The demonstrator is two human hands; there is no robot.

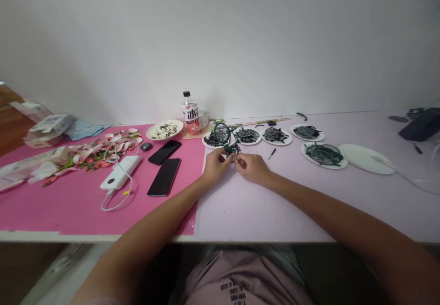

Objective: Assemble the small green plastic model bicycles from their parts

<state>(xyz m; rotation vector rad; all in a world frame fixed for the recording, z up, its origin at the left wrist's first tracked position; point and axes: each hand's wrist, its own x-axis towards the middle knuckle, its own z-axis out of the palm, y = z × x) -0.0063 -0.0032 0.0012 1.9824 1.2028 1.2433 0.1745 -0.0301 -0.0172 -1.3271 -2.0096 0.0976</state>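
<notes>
Gripping a small, dark green, bicycle-shaped model of what looked like plastic, your left hand closed its thumb and fingers on the near end. Your right hand was curled at the model's five o'clock side; whether its fingertips pinched the model or a separate part, you could not tell from this view. The model was held at twelve o'clock from your body, above the pale lilac table, its large spoked wheel pointing toward eleven.

It was probably very light and fairly stiff, but the thin spokes and bars looked easy to bend or snap. The thicker middle of the frame seemed the safest hold, with only a gentle pinch near the wheels.

Your fingers hid the lower end and its joints. Behind it, the model partly covered a white, round plate of black pieces, and dark on dark blurred their outlines. Small fittings were too tiny to make out.
</notes>
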